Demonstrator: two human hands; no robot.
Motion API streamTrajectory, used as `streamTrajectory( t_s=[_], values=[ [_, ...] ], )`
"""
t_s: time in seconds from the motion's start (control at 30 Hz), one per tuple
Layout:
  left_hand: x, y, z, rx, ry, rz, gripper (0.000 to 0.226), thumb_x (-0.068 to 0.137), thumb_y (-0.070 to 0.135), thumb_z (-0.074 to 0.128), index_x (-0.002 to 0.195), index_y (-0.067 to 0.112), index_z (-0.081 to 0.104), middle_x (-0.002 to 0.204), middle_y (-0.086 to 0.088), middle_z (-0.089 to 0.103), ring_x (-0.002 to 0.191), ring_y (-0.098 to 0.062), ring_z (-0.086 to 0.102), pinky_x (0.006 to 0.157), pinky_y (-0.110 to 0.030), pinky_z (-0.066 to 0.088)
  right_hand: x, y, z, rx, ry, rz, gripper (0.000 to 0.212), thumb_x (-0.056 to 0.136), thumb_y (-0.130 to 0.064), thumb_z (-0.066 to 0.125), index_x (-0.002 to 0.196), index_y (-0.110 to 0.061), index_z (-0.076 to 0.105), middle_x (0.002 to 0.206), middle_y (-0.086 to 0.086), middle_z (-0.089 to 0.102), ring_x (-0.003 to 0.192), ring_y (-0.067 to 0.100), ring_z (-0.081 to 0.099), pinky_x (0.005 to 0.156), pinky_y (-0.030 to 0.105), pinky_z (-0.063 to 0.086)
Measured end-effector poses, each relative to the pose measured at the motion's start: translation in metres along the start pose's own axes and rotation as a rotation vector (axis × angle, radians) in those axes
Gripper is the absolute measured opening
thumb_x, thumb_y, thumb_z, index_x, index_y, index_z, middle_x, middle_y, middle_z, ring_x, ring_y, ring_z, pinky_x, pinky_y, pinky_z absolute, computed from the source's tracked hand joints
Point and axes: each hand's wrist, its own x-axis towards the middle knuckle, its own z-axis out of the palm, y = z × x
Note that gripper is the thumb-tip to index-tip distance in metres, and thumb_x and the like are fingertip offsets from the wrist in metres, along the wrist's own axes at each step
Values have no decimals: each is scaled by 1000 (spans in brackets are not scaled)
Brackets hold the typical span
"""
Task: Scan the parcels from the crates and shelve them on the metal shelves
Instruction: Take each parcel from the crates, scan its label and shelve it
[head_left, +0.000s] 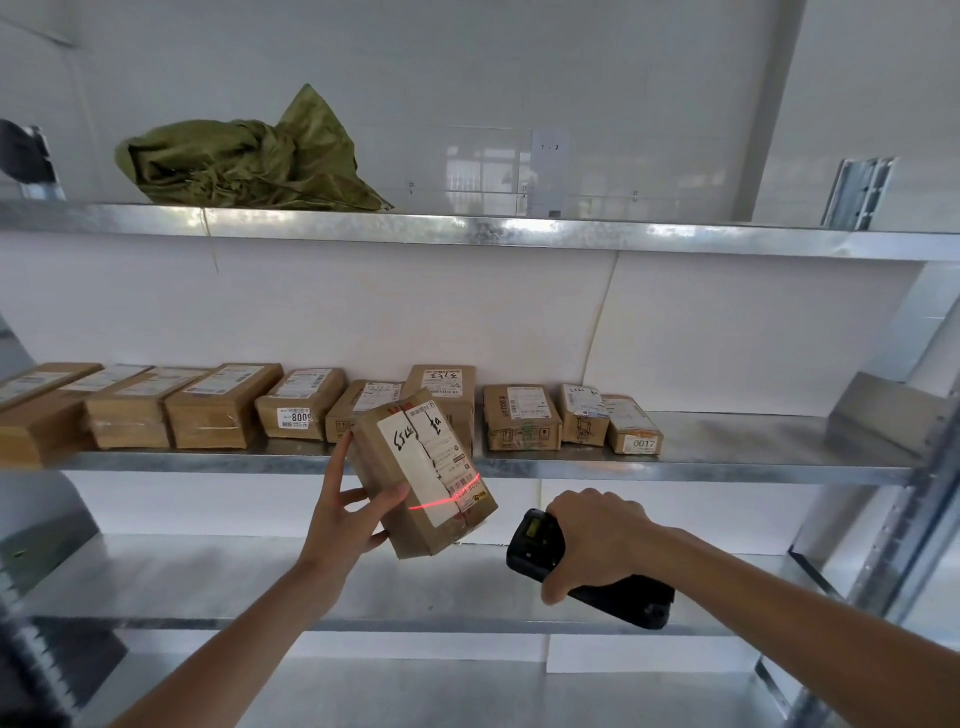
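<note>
While a red scan line (444, 500) crosses the barcode end of its white label, the parcel (423, 475) is held tilted in the air in front of the middle shelf (727, 462), near its front edge and touching none of the boxes behind it. The left hand (345, 512) holds it from the left side, thumb curled over the label face and fingers wrapped behind. The right hand (597, 543) is clamped around a black handheld scanner (540, 551), just right of the parcel and aimed at it. So the step in hand looks like the scan itself, with the shelving of this box not yet done. A fair share of the job seems finished: a row of shelved parcels (291, 405) runs from the far left of the middle shelf to a small box marked 0017 (634, 431). To the right of that box the shelf is bare metal, the likely home for the held one. The lower shelf (467, 587) shows no parcels in the part that can be seen, and the top shelf (519, 234) carries only a crumpled green sack (249, 161). The crates are out of view, so how many parcels remain cannot be told.
</note>
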Motion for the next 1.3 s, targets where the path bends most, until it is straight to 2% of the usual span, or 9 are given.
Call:
streamTrajectory(
  t_s=[0.3,0.43,0.57,0.67,0.8,0.97,1.07,1.17,1.3],
  values=[
    [-4,2,8,-13,-36,-1,102,61,36,84,142,62,28,131,-6,62,122,-32,59,95,-60,52,-13,7,-8,6,23,26,63,67,-58,84,113,-24,58,99,-5,66,91,17,64,80,32,52],
    [-5,3,17,-26,-65,1,102,62,35,83,143,62,27,129,-5,63,120,-31,60,87,-52,54,-22,13,-12,29,9,46,62,69,-58,84,115,-24,58,102,-4,68,91,17,65,77,31,49],
    [-7,3,34,-25,-120,-3,103,58,41,85,141,65,28,125,-4,66,118,-29,62,87,-52,56,-31,25,-11,132,18,69,62,67,-62,84,113,-29,58,99,-7,67,89,13,66,79,29,56],
    [-10,4,54,-19,-183,-13,103,55,46,86,138,70,29,123,-5,68,116,-29,64,87,-53,58,-42,38,-9,292,64,41,56,69,-54,87,112,-30,60,100,-8,69,89,10,67,82,28,58],
    [-16,6,99,-29,-271,-27,79,71,37,83,120,78,36,119,-7,71,111,-29,68,84,-51,61,-63,68,-5,560,186,22,52,69,-39,91,113,-30,65,103,-12,70,89,7,69,81,25,59],
    [-26,9,173,-52,-347,-26,73,85,32,76,136,65,35,118,0,71,101,-26,73,81,-48,62,-88,129,-3,638,323,14,58,65,-35,92,118,-37,66,103,-21,71,90,-2,67,73,13,53],
    [-36,11,222,-51,-378,-29,66,86,39,73,138,59,36,124,0,68,105,-29,71,82,-46,62,-100,175,-1,641,387,39,63,62,-37,92,118,-38,66,105,-22,71,94,-2,65,81,19,53],
    [-48,12,275,-54,-388,-27,57,92,40,65,139,53,37,124,0,66,107,-28,69,74,-36,60,-110,221,0,641,413,60,64,62,-34,92,120,-37,66,104,-21,71,93,-1,65,80,18,53],
    [-59,12,340,-48,-419,-25,52,92,41,63,136,57,39,123,2,67,108,-21,68,75,-33,56,-116,282,-1,633,442,74,69,61,-32,93,123,-36,64,105,-20,71,94,0,66,82,20,54]
  ],
)
